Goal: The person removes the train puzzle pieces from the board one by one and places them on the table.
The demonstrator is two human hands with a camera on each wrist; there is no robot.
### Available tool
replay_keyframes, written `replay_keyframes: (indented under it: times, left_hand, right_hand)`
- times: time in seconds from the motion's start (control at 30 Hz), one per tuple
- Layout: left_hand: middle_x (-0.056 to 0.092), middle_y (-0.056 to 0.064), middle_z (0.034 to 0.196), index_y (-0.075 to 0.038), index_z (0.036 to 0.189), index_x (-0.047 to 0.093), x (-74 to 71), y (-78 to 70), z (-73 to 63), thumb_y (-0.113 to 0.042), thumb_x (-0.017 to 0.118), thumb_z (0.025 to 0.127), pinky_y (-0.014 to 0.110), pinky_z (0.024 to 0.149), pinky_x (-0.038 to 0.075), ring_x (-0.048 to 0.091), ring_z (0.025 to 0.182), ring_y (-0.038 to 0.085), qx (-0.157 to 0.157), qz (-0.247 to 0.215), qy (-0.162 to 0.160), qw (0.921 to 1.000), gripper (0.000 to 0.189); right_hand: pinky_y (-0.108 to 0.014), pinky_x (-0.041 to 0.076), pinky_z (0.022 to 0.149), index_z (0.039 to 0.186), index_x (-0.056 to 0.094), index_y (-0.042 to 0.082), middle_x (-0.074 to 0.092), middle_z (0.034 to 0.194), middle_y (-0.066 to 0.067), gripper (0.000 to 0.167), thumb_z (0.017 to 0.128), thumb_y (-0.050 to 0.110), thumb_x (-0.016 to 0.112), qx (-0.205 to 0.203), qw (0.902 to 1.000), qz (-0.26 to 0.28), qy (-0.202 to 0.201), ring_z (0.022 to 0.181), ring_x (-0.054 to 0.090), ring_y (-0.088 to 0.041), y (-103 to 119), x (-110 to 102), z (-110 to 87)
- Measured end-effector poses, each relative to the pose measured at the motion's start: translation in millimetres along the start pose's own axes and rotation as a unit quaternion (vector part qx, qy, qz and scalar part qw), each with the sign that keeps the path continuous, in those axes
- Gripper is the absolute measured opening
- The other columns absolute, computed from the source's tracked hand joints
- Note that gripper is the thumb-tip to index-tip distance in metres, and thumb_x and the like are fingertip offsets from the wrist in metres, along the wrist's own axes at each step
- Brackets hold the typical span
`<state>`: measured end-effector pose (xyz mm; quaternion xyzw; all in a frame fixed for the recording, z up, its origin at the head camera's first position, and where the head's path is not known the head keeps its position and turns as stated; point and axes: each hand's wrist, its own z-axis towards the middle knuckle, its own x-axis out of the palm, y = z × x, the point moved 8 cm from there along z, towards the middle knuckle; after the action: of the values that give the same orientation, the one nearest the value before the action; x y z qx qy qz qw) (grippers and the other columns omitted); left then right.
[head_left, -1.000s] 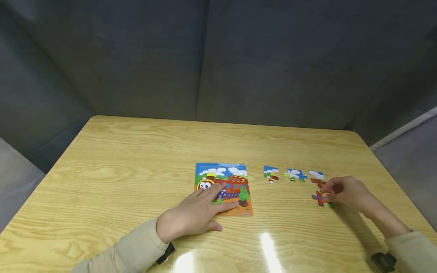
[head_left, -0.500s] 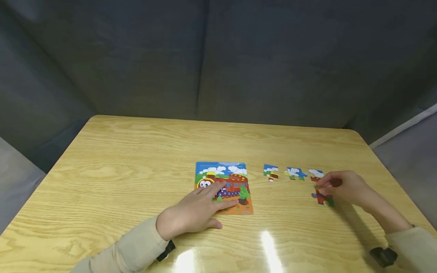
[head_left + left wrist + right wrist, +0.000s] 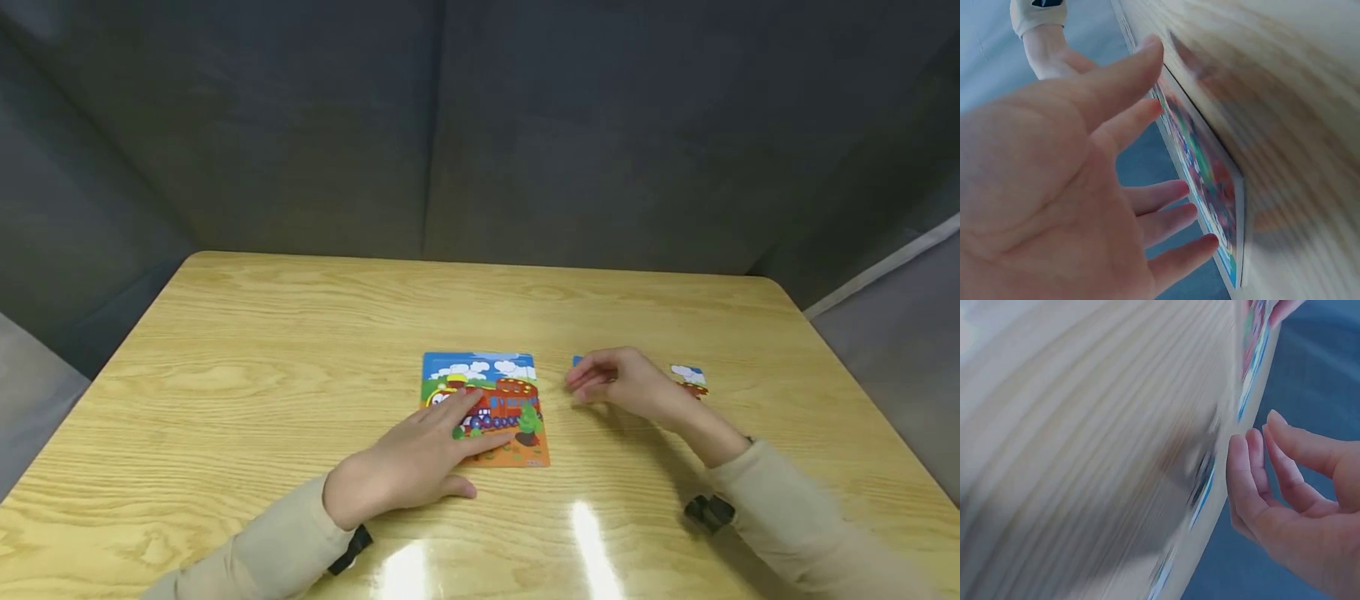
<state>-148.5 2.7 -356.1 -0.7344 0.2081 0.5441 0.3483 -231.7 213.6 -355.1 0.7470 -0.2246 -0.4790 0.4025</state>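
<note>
- The left hand (image 3: 412, 462) is spread, palm down, its fingertips resting on the train picture (image 3: 510, 400), the thumb held out past the near edge
- The right hand (image 3: 630, 383) is bent loosely above the table (image 3: 300, 333), fingers curving toward the thumb; the right wrist view shows a gap at the tips and nothing pinched there
- Just below those right fingers, one blue-edged puzzle piece (image 3: 576, 360) shows only a corner, the rest covered by the hand; whether they touch cannot be told
- One train picture, a square board lying flat near the middle of the table, to the left of the right hand
- Farther right, beyond the right forearm, one puzzle piece with a cloud (image 3: 687, 375) and some red lies on the wood
- So two pieces show in part from the head view; how many the right hand and arm cover cannot be told
- Two pale sleeves (image 3: 262, 542), each with a black band (image 3: 350, 550) at the wrist
- Dark cloth (image 3: 300, 125) hangs behind the table
</note>
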Motion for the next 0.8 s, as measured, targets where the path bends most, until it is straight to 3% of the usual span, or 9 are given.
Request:
replay_keyframes:
  times: [0.2, 0.37, 0.8]
  left_hand:
    - [0.020, 0.023, 0.158, -0.030, 0.151, 0.042, -0.7, 5.0, -11.6, -0.043, 0.066, 0.091, 0.051, 0.112, 0.030, 0.020, 0.145, 0.038, -0.012, -0.014, -0.001, 0.9998, 0.066]
    - [0.020, 0.026, 0.157, -0.026, 0.150, 0.043, -1.4, 6.6, -21.4, -0.041, 0.067, 0.090, 0.053, 0.109, 0.033, 0.021, 0.144, 0.039, -0.007, -0.012, -0.006, 0.9999, 0.066]
    - [0.022, 0.026, 0.156, -0.023, 0.149, 0.046, 1.4, 7.4, -23.2, -0.040, 0.068, 0.090, 0.051, 0.109, 0.035, 0.023, 0.144, 0.038, 0.001, -0.003, -0.004, 1.0000, 0.065]
  right_hand:
    - [-0.034, 0.055, 0.082, 0.109, 0.066, -0.008, 0.068, 0.103, -0.018, 0.019, 0.091, -0.004, 0.064, 0.020, 0.9989, 0.042, 0.013, 0.091, 0.065, -0.026, 21, 37, 34.2]
    - [-0.034, 0.054, 0.084, 0.111, 0.066, -0.006, 0.068, 0.103, -0.016, 0.019, 0.092, -0.002, 0.065, 0.031, 0.9982, 0.050, 0.009, 0.092, 0.066, -0.024, 32, 54, 52.2]
    - [-0.035, 0.055, 0.083, 0.111, 0.067, -0.005, 0.070, 0.102, -0.015, 0.022, 0.089, -0.004, 0.067, 0.053, 0.9965, 0.064, 0.008, 0.093, 0.066, -0.022, 39, 62, 57.3]
